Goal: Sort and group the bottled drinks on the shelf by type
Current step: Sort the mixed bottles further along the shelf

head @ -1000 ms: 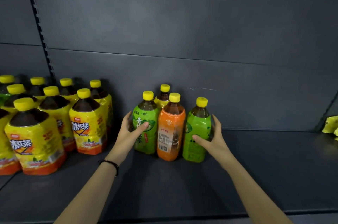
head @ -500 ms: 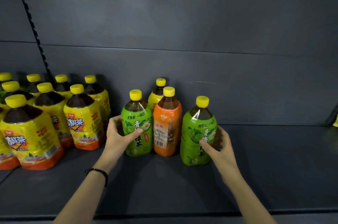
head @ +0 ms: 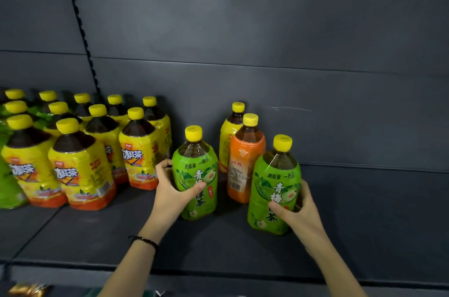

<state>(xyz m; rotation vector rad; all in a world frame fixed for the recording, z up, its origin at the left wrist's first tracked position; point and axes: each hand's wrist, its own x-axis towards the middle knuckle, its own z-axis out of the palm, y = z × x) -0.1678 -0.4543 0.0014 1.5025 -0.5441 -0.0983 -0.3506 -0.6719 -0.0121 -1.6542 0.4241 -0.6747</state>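
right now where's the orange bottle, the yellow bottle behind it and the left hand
orange bottle [head: 245, 165]: head view, on its orange label
yellow bottle [head: 226, 141]: head view, on its yellow label
left hand [head: 170, 192]: head view, middle of the hand, gripping a green bottle [head: 194, 168]

Left hand grips left green bottle, right hand grips right green bottle. Orange bottle stands between them on shelf; yellow bottles grouped left.

Left green bottle, right green bottle drawn forward off orange bottle.
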